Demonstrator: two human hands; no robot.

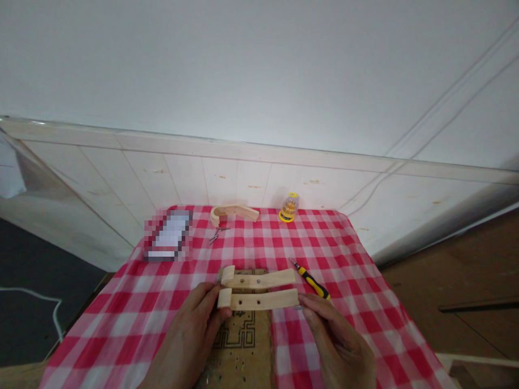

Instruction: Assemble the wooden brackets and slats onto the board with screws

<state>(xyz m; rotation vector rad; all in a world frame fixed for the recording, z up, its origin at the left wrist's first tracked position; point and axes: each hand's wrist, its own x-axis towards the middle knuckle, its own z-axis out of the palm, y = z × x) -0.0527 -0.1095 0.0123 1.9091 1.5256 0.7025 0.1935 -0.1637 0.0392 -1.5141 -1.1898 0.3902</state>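
Note:
Two curved wooden pieces lie side by side over a flat wooden board (243, 337) on a red-and-white checked tablecloth (348, 254). My left hand (188, 337) pinches the hooked left end of the nearer wooden piece (259, 300). My right hand (336, 343) touches that piece's right end with its fingertips closed round it. The farther wooden piece (259, 279) rests just beyond, with small holes in it.
A yellow-and-black screwdriver (312, 281) lies right of the pieces. At the table's far edge are a third curved wooden piece (233, 213), a yellow bit holder (289, 208), small metal screws (217, 233) and a blurred-out flat object (168, 236). A white panelled wall stands behind.

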